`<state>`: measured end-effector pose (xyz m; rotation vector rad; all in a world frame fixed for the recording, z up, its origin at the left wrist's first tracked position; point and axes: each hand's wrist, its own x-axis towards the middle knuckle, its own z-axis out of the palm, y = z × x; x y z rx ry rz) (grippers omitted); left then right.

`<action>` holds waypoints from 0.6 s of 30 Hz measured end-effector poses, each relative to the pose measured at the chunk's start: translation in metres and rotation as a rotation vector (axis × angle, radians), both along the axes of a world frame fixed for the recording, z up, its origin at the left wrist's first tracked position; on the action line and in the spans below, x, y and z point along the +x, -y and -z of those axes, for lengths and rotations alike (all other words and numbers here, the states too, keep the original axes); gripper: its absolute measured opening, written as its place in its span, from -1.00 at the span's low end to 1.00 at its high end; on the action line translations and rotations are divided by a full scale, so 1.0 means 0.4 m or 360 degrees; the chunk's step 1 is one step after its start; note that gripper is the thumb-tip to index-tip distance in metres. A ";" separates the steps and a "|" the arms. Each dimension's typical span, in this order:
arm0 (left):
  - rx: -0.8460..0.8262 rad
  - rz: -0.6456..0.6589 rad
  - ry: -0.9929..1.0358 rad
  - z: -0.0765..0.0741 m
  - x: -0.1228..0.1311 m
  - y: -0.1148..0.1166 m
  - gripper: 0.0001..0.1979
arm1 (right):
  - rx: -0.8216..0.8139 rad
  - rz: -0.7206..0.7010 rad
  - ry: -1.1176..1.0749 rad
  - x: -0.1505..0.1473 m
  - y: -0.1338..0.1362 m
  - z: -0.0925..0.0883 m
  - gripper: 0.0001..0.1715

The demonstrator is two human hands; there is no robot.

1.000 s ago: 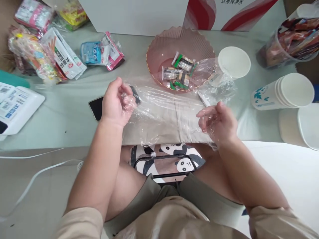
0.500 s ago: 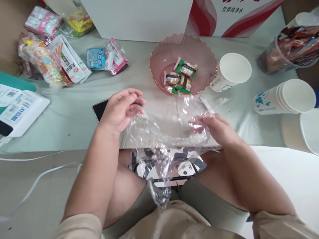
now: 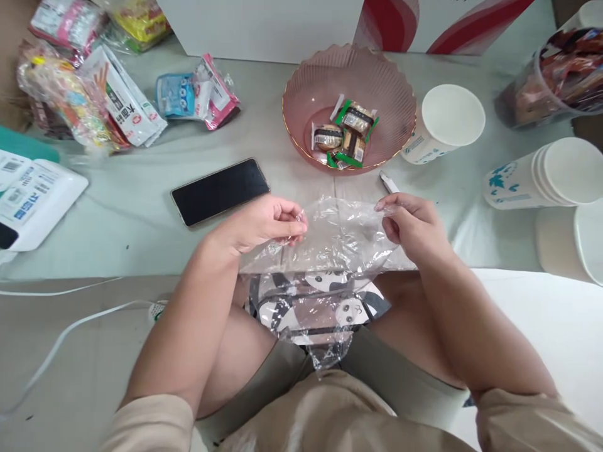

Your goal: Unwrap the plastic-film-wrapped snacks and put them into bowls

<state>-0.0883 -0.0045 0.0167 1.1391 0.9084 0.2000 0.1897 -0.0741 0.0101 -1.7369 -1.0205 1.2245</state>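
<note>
A clear plastic bag [image 3: 336,248] is stretched between my two hands, over the table's front edge and hanging down above my lap. My left hand [image 3: 276,223] pinches its left side, fingers curled. With thumb and fingers closed, my right hand [image 3: 412,226] grips the bag's upper right corner. Just beyond my left hand lies a black phone [image 3: 220,191]. A pink fluted bowl [image 3: 301,88] with a gold rim stands behind the bag, holding several wrapped snacks [image 3: 351,132]. Near my right fingertips is a small white-handled tool [image 3: 389,182], partly hidden.
Packaged snacks [image 3: 127,100] lie at the back left, beside a white device [image 3: 42,194]. To the right are a paper cup [image 3: 452,116], a stack of cups [image 3: 541,172] and a tub of wrapped items [image 3: 556,75]. A white box [image 3: 264,28] stands behind the bowl.
My left hand has moved right and toward me, from open fingers to a pinch on the bag, uncovering the phone. The bag is now spread flatter between both hands.
</note>
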 end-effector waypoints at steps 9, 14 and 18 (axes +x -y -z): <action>0.0243 -0.0103 -0.0076 -0.014 -0.022 -0.013 -0.75 | -0.0066 -0.0076 0.0167 0.007 0.003 -0.006 -0.85; 0.0120 -0.0112 -0.0025 -0.001 -0.015 -0.007 -0.72 | -0.0078 -0.0104 0.0223 -0.002 0.003 -0.013 -0.87; 0.0057 -0.0189 -0.0076 0.007 -0.013 -0.011 -0.70 | -0.0050 -0.0090 0.0242 -0.001 0.004 -0.010 -0.87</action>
